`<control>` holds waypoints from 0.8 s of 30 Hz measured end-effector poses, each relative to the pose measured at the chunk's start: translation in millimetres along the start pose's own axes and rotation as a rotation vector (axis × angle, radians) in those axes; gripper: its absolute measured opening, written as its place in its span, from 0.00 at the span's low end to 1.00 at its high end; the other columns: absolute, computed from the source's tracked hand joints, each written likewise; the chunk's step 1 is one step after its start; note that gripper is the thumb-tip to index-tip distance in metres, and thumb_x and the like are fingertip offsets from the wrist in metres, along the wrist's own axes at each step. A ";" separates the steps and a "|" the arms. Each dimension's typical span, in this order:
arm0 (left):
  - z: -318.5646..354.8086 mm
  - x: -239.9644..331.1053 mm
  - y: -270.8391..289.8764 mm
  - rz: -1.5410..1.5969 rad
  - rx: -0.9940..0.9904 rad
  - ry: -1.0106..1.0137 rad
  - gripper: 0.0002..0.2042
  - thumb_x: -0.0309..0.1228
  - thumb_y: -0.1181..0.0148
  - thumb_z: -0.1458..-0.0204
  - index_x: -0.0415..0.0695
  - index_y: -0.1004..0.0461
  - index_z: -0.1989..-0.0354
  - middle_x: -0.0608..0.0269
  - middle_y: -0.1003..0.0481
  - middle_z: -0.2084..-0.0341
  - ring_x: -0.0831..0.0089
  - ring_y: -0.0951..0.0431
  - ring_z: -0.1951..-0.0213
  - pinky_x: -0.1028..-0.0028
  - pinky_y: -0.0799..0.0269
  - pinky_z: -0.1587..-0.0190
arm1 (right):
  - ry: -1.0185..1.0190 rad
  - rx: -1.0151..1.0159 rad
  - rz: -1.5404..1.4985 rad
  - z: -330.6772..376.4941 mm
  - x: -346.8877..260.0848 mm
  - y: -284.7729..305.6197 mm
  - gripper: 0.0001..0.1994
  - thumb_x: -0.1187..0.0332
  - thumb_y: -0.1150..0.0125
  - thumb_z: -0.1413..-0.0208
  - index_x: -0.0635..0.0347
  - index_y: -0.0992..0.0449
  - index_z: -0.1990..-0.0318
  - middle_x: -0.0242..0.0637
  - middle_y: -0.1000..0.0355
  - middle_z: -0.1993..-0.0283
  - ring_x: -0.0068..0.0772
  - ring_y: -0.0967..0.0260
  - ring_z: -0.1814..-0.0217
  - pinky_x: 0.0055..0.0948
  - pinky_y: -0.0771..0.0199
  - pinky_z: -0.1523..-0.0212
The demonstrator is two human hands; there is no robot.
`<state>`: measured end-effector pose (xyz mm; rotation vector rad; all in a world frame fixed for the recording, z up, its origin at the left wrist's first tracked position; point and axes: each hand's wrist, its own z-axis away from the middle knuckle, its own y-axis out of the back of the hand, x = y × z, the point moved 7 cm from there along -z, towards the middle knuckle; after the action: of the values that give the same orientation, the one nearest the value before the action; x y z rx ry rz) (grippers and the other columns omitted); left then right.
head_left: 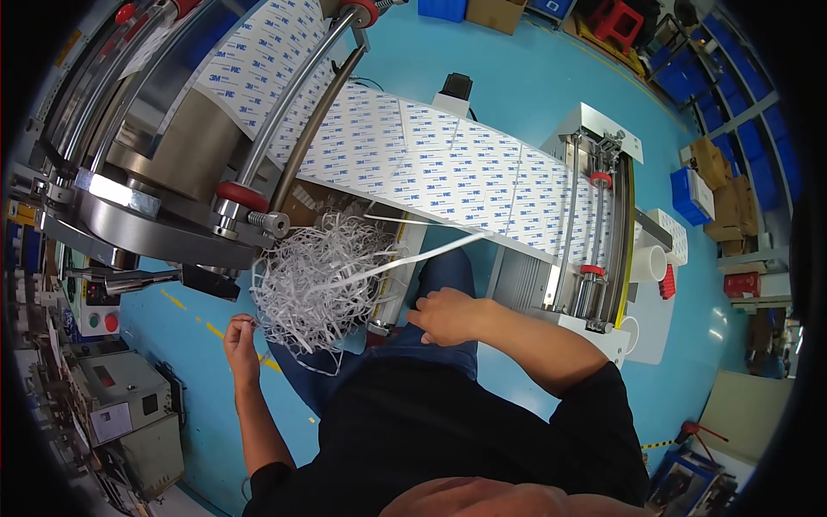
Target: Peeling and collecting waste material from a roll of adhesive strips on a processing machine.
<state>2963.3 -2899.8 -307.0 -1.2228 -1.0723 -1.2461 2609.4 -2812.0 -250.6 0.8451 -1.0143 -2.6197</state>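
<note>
My left hand (240, 338) is at the left of a big tangled heap of thin white strips (323, 280), its thumb and fingertips pinched together. Whatever they might hold is too small to make out. Over my lap, to the right of the heap, is my right hand (445, 315) with its fingers curled inward and partly hidden. Above both hands a wide white sheet with blue print (431, 164) runs from the machine at upper left to the rollers at right. One loose white strip (422, 258) stretches from the sheet's near edge into the heap.
Metal rods and a large roller (185, 151) with red collars (241, 196) fill the upper left. A roller stand (594, 215) is at right, with white rolls (649, 264) beyond it. At lower left stands a grey machine box (129, 392). Shelves with blue bins (749, 146) line the far right.
</note>
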 end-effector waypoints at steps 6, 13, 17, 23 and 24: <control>-2.1 -8.3 10.8 0.187 0.061 0.042 0.06 0.27 0.51 0.43 0.40 0.32 0.71 0.64 0.32 0.68 0.77 0.33 0.65 0.75 0.37 0.56 | -0.007 0.006 0.007 1.2 0.2 -0.1 0.19 0.58 0.43 0.49 0.61 0.32 0.55 0.44 0.32 0.59 0.45 0.34 0.54 0.39 0.33 0.56; -1.7 -4.2 12.5 0.153 0.061 -0.023 0.06 0.27 0.51 0.44 0.40 0.32 0.72 0.64 0.32 0.69 0.77 0.34 0.65 0.76 0.39 0.57 | 0.002 0.022 0.013 4.8 -0.7 0.2 0.18 0.58 0.42 0.49 0.61 0.32 0.56 0.44 0.32 0.60 0.45 0.33 0.55 0.39 0.33 0.56; -1.6 1.1 15.2 0.048 0.099 -0.070 0.06 0.26 0.50 0.45 0.40 0.32 0.74 0.65 0.31 0.69 0.78 0.35 0.65 0.76 0.41 0.57 | 0.006 0.028 0.016 4.6 0.1 -1.4 0.18 0.58 0.42 0.50 0.62 0.32 0.56 0.44 0.32 0.60 0.45 0.33 0.55 0.39 0.33 0.56; -1.7 5.3 12.6 0.001 0.108 -0.080 0.06 0.26 0.49 0.46 0.40 0.31 0.74 0.65 0.31 0.69 0.78 0.36 0.65 0.76 0.42 0.58 | 0.007 0.035 0.015 6.4 0.1 -1.4 0.19 0.58 0.42 0.50 0.62 0.32 0.56 0.44 0.32 0.61 0.45 0.33 0.55 0.40 0.33 0.57; -2.1 6.3 12.2 0.007 0.101 -0.086 0.06 0.26 0.49 0.46 0.40 0.31 0.74 0.65 0.31 0.69 0.78 0.36 0.65 0.76 0.42 0.58 | 0.007 0.036 0.015 6.1 0.2 -1.5 0.19 0.58 0.42 0.50 0.62 0.32 0.56 0.44 0.32 0.61 0.45 0.33 0.55 0.40 0.33 0.57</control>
<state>2975.6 -2903.1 -301.8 -1.2104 -1.1787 -1.1289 2605.7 -2807.6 -248.0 0.8507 -1.0648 -2.5911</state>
